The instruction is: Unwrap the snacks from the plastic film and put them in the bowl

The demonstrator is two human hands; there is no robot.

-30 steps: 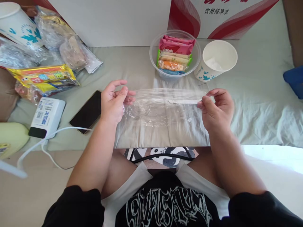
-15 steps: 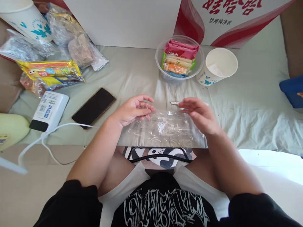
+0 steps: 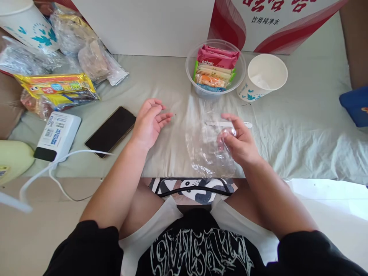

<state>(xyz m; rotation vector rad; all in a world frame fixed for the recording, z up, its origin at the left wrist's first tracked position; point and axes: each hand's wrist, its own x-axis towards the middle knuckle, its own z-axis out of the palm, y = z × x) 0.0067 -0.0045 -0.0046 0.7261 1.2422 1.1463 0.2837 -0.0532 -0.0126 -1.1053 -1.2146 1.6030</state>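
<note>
Pinched in my right hand [image 3: 237,140] is a clear plastic bag [image 3: 207,153], which hangs crinkled over the cloth to the left of the fingers. Behind the bag and hand lies a thin white stick-like tool [image 3: 247,125], partly covered. My left hand [image 3: 151,122] hovers over the cloth with its fingers apart and holds nothing. It is nearest to a dark phone [image 3: 111,130] lying face up at its left.
A clear round tub [image 3: 244,71] holds several wrapped snacks [image 3: 217,65]. Beside it stands a paper cup [image 3: 253,92]. A white box [image 3: 143,27] rises behind. At left are a power bank [image 3: 59,132] with a cable, a yellow snack packet [image 3: 57,83] and another paper cup [image 3: 31,30].
My right hand has closed on the plastic bag and lifted part of it, drawing it rightward. My left hand has moved left and away from the bag.
</note>
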